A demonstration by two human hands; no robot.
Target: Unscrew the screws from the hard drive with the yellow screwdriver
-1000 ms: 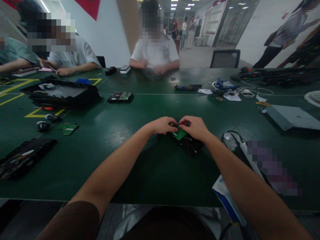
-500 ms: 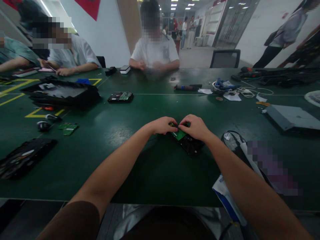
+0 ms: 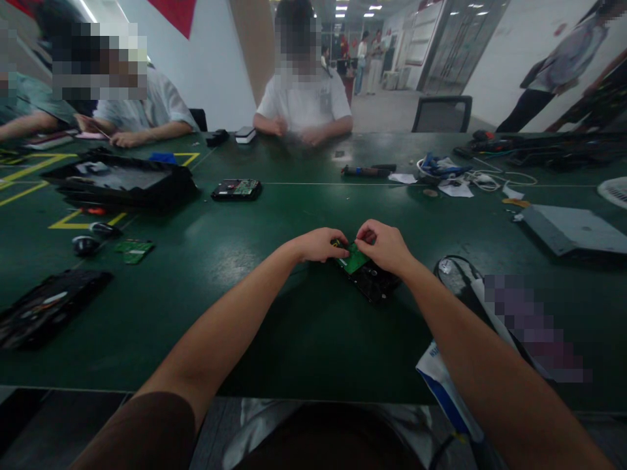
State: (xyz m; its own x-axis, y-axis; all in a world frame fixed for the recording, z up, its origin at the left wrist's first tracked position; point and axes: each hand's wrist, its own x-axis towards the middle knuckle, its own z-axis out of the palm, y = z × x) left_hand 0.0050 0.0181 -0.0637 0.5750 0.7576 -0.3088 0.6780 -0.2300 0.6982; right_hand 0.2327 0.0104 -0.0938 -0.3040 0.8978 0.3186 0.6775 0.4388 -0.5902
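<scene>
A black device (image 3: 376, 284) with a green circuit board (image 3: 353, 260) on its far-left part lies at a slant on the green table. My left hand (image 3: 324, 245) is closed around its far-left end, with the thumb at the board's edge. A bit of yellow and black shows between those fingers. Over the board's far-right edge, my right hand (image 3: 381, 244) is closed in a pinch of thumb and fingertips. Whatever lies in that pinch is too small to make out.
Left of my arms lie a loose green board (image 3: 134, 250), a black panel (image 3: 53, 303) and a black tray (image 3: 117, 183). Another device (image 3: 236, 189) sits farther back. A grey metal box (image 3: 571, 232) and a pouch (image 3: 450, 385) are at right. Co-workers sit across the table.
My right hand has moved slightly right and away from my left hand, uncovering more of the green board. My left hand and the device stay in place.
</scene>
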